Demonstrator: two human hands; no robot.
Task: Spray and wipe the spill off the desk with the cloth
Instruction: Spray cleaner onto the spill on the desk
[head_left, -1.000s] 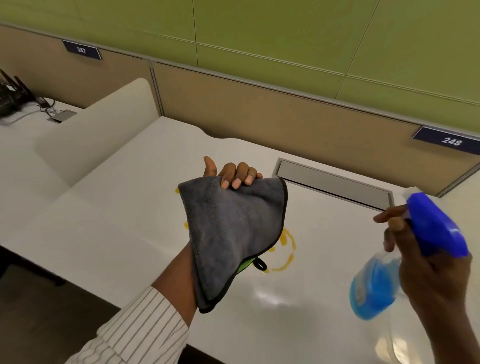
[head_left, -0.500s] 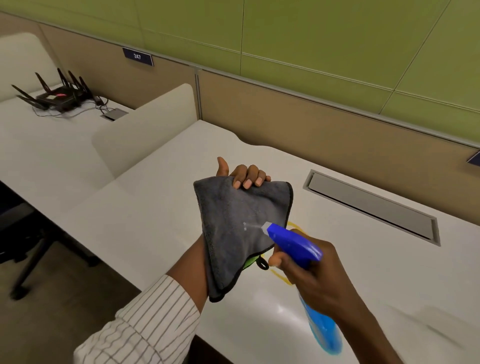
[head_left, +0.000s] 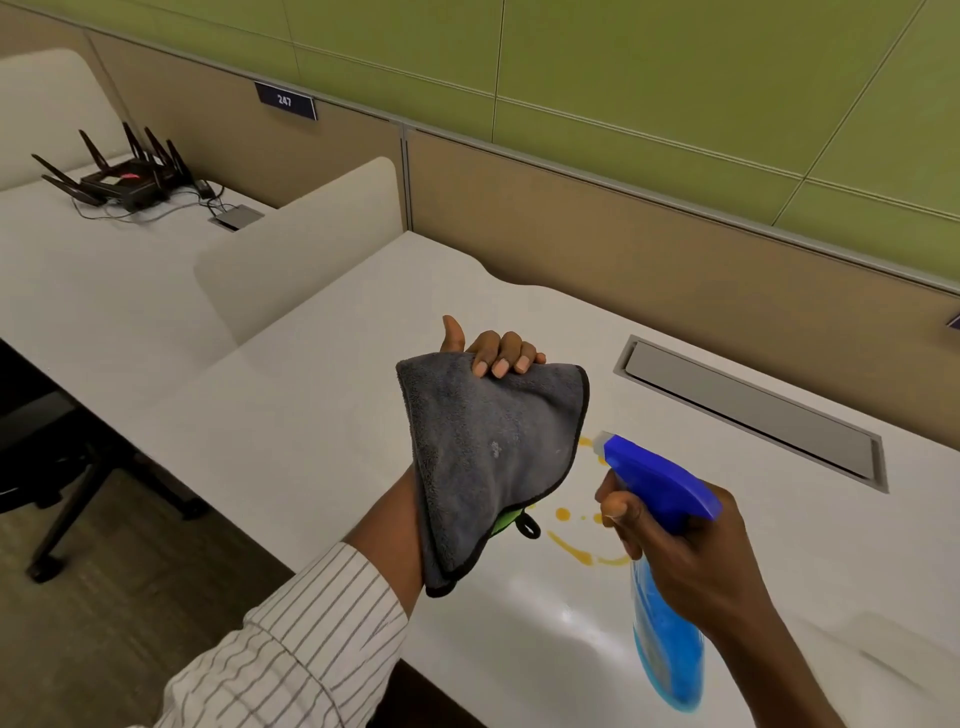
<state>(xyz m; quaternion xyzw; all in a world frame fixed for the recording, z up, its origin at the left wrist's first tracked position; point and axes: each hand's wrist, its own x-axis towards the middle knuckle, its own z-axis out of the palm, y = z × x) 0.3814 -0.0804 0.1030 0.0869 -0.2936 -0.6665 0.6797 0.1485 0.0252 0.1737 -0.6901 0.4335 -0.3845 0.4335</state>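
Observation:
My left hand (head_left: 491, 351) holds up a grey cloth (head_left: 488, 457) by its top edge above the white desk (head_left: 311, 415); the cloth drapes down over my palm and wrist, with a small wet spot near its middle. My right hand (head_left: 680, 551) grips a spray bottle (head_left: 660, 483) with a blue trigger head and blue liquid, its nozzle pointing left at the cloth from close by. An orange-yellow spill (head_left: 571, 545) of streaks and drops lies on the desk between and below the two hands, partly hidden by the cloth and bottle.
A grey cable flap (head_left: 753, 415) is set into the desk at the back right. A beige divider (head_left: 311, 228) separates the neighbouring desk, where a black router (head_left: 124, 176) with cables sits. An office chair base (head_left: 62, 499) stands on the floor to the left.
My right hand has swung the spray bottle from the far right up to the cloth, then drawn back slightly right. A wet spot now shows on the cloth. The view panned right.

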